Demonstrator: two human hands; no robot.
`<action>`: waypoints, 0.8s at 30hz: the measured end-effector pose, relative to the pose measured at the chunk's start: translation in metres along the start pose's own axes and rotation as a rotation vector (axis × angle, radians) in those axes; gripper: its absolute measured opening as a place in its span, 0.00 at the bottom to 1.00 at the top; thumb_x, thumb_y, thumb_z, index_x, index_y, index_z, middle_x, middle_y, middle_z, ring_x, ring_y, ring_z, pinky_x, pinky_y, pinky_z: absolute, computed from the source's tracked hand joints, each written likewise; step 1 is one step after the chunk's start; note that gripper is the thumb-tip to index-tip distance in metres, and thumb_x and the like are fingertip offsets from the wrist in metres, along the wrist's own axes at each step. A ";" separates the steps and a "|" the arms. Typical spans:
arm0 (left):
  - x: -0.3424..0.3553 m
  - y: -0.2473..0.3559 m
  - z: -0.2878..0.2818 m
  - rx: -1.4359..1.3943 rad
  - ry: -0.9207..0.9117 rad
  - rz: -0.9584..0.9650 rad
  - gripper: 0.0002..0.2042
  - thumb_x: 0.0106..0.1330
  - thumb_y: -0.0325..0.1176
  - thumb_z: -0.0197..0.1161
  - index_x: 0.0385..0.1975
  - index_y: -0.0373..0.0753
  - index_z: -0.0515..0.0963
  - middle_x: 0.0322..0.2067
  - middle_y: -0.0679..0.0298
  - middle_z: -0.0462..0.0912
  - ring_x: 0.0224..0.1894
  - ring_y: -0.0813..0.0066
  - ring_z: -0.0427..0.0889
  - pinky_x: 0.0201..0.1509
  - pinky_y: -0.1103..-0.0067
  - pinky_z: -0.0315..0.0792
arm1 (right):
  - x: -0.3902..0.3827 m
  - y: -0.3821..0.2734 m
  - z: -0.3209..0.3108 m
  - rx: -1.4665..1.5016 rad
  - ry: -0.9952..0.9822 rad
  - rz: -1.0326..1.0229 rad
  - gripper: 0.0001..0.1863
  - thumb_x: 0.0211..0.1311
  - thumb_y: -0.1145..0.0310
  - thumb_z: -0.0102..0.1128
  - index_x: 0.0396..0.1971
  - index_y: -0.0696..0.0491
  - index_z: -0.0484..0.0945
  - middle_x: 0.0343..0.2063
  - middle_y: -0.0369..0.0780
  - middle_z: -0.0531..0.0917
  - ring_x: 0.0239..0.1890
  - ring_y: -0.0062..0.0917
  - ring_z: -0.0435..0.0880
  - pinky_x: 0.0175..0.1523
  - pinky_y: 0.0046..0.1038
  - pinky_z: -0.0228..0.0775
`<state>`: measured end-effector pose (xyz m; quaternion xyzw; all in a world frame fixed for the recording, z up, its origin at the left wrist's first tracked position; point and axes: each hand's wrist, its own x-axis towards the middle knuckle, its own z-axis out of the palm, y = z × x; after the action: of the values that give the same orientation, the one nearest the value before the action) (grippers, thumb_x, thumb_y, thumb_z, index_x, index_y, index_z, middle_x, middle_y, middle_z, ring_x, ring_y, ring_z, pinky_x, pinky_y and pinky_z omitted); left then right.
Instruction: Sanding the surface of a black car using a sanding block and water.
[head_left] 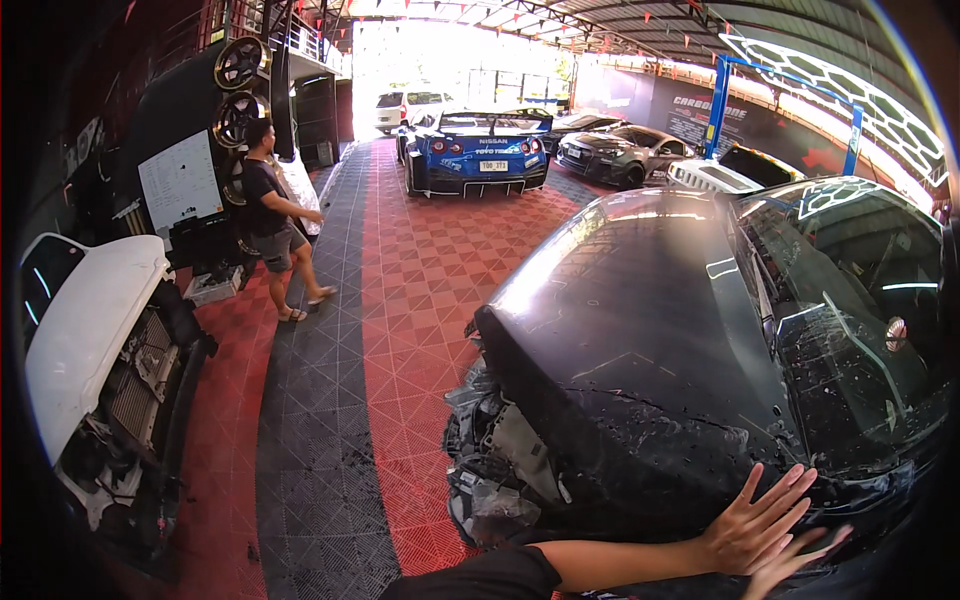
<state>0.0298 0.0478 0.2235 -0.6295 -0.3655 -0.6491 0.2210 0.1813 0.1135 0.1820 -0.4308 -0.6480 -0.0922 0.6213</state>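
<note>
A black car (640,330) with its front end stripped fills the right side. Its dark hood (620,290) is closed, and wet streaks and droplets mark the near edge. My left hand (755,525) reaches across from the lower edge, fingers stretched out and holding nothing, over the near corner of the hood by the windshield (850,330). Just below it and partly behind it is my right hand (795,565), smeared by motion, with its fingers extended. Whether either palm touches the car or the other hand I cannot tell.
A white car with an exposed front (95,320) stands at left. A person (275,215) walks past a whiteboard (180,180) and mounted wheels (242,62). Red and black floor tiles (420,290) run toward a blue sports car (480,150). A blue lift post (718,105) rises behind.
</note>
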 end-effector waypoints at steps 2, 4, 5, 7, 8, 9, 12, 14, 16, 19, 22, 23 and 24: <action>0.001 0.002 0.004 -0.049 0.030 0.010 0.29 0.69 0.34 0.59 0.67 0.24 0.66 0.77 0.42 0.53 0.81 0.47 0.50 0.79 0.42 0.28 | -0.049 -0.013 -0.009 -0.084 -0.073 -0.015 0.32 0.76 0.54 0.50 0.66 0.67 0.70 0.66 0.56 0.73 0.71 0.47 0.68 0.77 0.48 0.51; 0.003 0.000 -0.012 0.014 -0.023 -0.020 0.29 0.67 0.33 0.61 0.66 0.25 0.67 0.77 0.41 0.54 0.80 0.47 0.50 0.78 0.41 0.28 | -0.078 -0.035 -0.027 0.043 -0.213 0.079 0.31 0.76 0.54 0.51 0.65 0.66 0.71 0.66 0.56 0.73 0.70 0.47 0.69 0.77 0.48 0.52; 0.001 -0.003 -0.017 0.036 -0.054 -0.044 0.29 0.66 0.35 0.62 0.65 0.29 0.68 0.76 0.43 0.57 0.80 0.49 0.54 0.78 0.41 0.24 | -0.088 -0.038 -0.042 0.118 -0.270 0.175 0.31 0.75 0.54 0.52 0.65 0.66 0.72 0.66 0.56 0.74 0.70 0.47 0.69 0.77 0.48 0.53; 0.005 0.000 -0.024 0.091 -0.078 -0.050 0.27 0.66 0.37 0.62 0.62 0.28 0.72 0.75 0.42 0.60 0.79 0.49 0.56 0.78 0.40 0.25 | -0.105 -0.033 -0.069 0.289 -0.340 0.449 0.31 0.75 0.54 0.53 0.64 0.66 0.72 0.65 0.56 0.74 0.69 0.47 0.70 0.77 0.48 0.54; 0.007 0.002 -0.025 0.117 -0.095 -0.057 0.26 0.67 0.38 0.62 0.61 0.28 0.72 0.74 0.42 0.61 0.79 0.49 0.57 0.78 0.40 0.25 | -0.112 -0.027 -0.082 0.381 -0.347 0.602 0.31 0.75 0.54 0.53 0.64 0.66 0.73 0.65 0.56 0.75 0.69 0.47 0.71 0.76 0.47 0.54; 0.008 0.000 -0.018 0.134 -0.075 -0.064 0.25 0.67 0.39 0.61 0.60 0.29 0.74 0.74 0.43 0.62 0.78 0.50 0.58 0.78 0.41 0.26 | -0.118 -0.019 -0.093 0.464 -0.340 0.743 0.31 0.75 0.54 0.54 0.63 0.66 0.73 0.64 0.56 0.75 0.68 0.47 0.71 0.76 0.47 0.55; 0.007 -0.002 -0.006 0.291 -0.123 -0.102 0.25 0.69 0.40 0.59 0.62 0.32 0.73 0.73 0.46 0.64 0.78 0.49 0.58 0.78 0.40 0.28 | -0.137 0.010 -0.128 0.704 -0.278 1.091 0.30 0.74 0.54 0.55 0.62 0.65 0.75 0.64 0.56 0.76 0.67 0.46 0.72 0.76 0.47 0.56; 0.007 -0.008 -0.008 0.397 -0.123 -0.110 0.26 0.70 0.40 0.58 0.64 0.33 0.71 0.73 0.45 0.64 0.78 0.48 0.58 0.77 0.39 0.29 | -0.157 0.039 -0.154 0.852 -0.235 1.251 0.30 0.74 0.54 0.56 0.62 0.65 0.76 0.63 0.57 0.77 0.67 0.46 0.73 0.75 0.47 0.57; 0.006 -0.012 -0.014 0.543 -0.158 -0.108 0.25 0.71 0.40 0.56 0.63 0.32 0.71 0.73 0.44 0.63 0.78 0.45 0.58 0.76 0.36 0.31 | -0.188 0.073 -0.186 0.908 -0.214 1.342 0.30 0.74 0.54 0.57 0.61 0.65 0.76 0.63 0.57 0.77 0.66 0.46 0.74 0.75 0.47 0.57; 0.009 -0.010 -0.006 0.679 -0.217 -0.085 0.24 0.71 0.40 0.56 0.63 0.32 0.72 0.73 0.44 0.64 0.77 0.45 0.59 0.76 0.36 0.33 | -0.252 0.129 -0.234 -0.047 -0.726 0.787 0.36 0.58 0.47 0.76 0.58 0.60 0.81 0.50 0.56 0.86 0.41 0.42 0.87 0.43 0.41 0.82; 0.006 -0.010 0.002 0.719 -0.222 -0.056 0.23 0.71 0.39 0.56 0.60 0.32 0.74 0.71 0.46 0.67 0.76 0.45 0.62 0.76 0.37 0.34 | -0.282 0.138 -0.238 0.256 -0.628 1.305 0.36 0.65 0.41 0.66 0.56 0.60 0.79 0.41 0.49 0.85 0.34 0.36 0.83 0.36 0.36 0.79; 0.003 -0.014 0.000 0.740 -0.237 -0.036 0.22 0.71 0.39 0.56 0.59 0.32 0.74 0.70 0.46 0.69 0.75 0.45 0.63 0.76 0.38 0.34 | -0.293 0.146 -0.233 0.394 -0.550 1.556 0.37 0.69 0.38 0.62 0.55 0.61 0.78 0.36 0.46 0.84 0.30 0.34 0.82 0.33 0.34 0.78; 0.002 -0.016 -0.010 0.775 -0.255 -0.016 0.21 0.71 0.38 0.56 0.58 0.32 0.75 0.69 0.47 0.71 0.75 0.44 0.63 0.77 0.38 0.35 | -0.303 0.156 -0.229 0.387 -0.853 1.365 0.37 0.72 0.37 0.55 0.54 0.61 0.76 0.34 0.43 0.79 0.28 0.34 0.79 0.32 0.32 0.75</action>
<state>0.0107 0.0510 0.2232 -0.5722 -0.6121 -0.3820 0.3898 0.4094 -0.0755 -0.1031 -0.6130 -0.4284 0.5898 0.3046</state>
